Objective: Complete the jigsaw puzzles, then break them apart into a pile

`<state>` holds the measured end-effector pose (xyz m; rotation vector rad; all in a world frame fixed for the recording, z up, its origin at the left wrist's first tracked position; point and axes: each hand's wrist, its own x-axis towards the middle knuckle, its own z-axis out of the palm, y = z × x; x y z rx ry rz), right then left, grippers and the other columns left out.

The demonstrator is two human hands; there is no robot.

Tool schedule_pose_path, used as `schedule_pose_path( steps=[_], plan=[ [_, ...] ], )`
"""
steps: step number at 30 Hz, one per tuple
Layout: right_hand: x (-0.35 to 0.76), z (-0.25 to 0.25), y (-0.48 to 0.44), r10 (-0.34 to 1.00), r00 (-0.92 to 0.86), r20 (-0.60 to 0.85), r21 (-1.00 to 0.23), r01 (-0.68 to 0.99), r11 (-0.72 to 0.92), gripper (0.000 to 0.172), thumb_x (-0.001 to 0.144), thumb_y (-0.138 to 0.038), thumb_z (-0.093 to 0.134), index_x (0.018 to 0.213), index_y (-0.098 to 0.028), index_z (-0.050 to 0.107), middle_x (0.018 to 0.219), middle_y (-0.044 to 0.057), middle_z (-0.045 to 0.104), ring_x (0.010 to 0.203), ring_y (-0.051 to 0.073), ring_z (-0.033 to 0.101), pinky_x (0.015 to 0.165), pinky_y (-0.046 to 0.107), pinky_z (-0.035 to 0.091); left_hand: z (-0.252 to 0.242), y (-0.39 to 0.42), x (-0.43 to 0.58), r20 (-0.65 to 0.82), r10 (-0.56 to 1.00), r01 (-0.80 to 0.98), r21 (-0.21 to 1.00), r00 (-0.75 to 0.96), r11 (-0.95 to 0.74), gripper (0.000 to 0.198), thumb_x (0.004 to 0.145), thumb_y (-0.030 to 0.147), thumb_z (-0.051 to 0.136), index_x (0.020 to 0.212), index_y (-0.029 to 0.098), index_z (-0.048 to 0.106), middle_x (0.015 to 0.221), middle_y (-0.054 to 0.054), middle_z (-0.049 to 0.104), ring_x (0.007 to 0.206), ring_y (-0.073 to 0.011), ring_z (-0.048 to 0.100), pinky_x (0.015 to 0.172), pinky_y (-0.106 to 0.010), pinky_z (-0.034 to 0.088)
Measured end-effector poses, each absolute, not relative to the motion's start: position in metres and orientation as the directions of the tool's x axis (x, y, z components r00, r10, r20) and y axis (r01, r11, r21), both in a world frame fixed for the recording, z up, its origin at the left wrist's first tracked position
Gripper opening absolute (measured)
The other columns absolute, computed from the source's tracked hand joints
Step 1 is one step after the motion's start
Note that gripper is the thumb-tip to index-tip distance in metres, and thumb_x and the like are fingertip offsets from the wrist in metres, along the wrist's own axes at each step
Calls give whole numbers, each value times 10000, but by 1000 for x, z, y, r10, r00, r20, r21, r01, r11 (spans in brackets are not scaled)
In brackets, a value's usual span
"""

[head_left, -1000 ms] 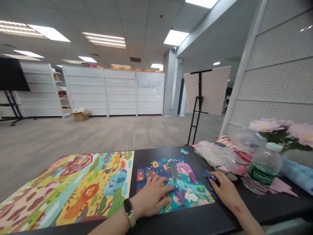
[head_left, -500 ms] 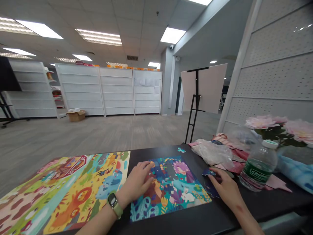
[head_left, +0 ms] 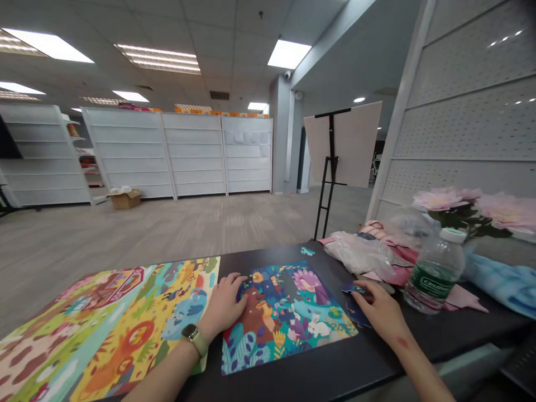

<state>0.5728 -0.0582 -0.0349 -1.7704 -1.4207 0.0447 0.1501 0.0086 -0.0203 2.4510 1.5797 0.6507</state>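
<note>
On my head-camera feed, the right hand (head_left: 379, 309) pinches a dark-blue puzzle piece (head_left: 348, 289) between thumb and forefinger. The left hand (head_left: 225, 302), thumb apart from fingers, lies at the left edge of the animal puzzle (head_left: 288, 326) on the black desk (head_left: 301, 384); farther right, I see a water bottle (head_left: 433, 282) near pink flowers (head_left: 444, 199).
</note>
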Motion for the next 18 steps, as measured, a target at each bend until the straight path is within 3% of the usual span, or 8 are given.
schedule_pose_path(
  steps=[9, 12, 15, 18],
  plan=[
    [570, -35, -58, 842, 262, 471, -539, 842, 39, 408, 777, -461, 491, 1019, -207, 699, 1115, 116, 711, 877, 264, 707, 804, 387, 571, -34, 15, 150, 334, 887, 791, 421, 319, -443, 426, 849, 285, 586, 1273, 263, 616, 1395, -96, 534, 1237, -318, 530, 1009, -460, 429],
    [574, -40, -55, 840, 256, 479, -525, 850, 40, 406, 762, -435, 483, 1022, -213, 700, 1143, 119, 695, 895, 266, 702, 825, 399, 569, -33, 22, 147, 444, 869, 726, 522, 218, -448, 460, 771, 191, 643, 1229, 219, 623, 1447, -118, 470, 1315, -316, 484, 1083, -460, 401],
    [581, -45, -52, 837, 278, 472, -536, 844, 22, 411, 706, -406, 496, 1010, -228, 707, 1167, 115, 683, 835, 254, 708, 788, 394, 579, -25, 31, 140, 569, 820, 662, 593, 59, -459, 375, 777, 112, 595, 1138, 203, 637, 1418, -117, 474, 1345, -299, 450, 1131, -478, 360],
    [585, -48, -49, 840, 278, 466, -527, 850, 11, 424, 688, -410, 495, 1010, -237, 710, 1163, 106, 682, 765, 236, 707, 759, 387, 584, -17, 39, 129, 593, 802, 628, 652, -75, -424, 318, 805, 88, 541, 1089, 204, 626, 1386, -112, 474, 1304, -285, 483, 1075, -477, 423]
  ],
)
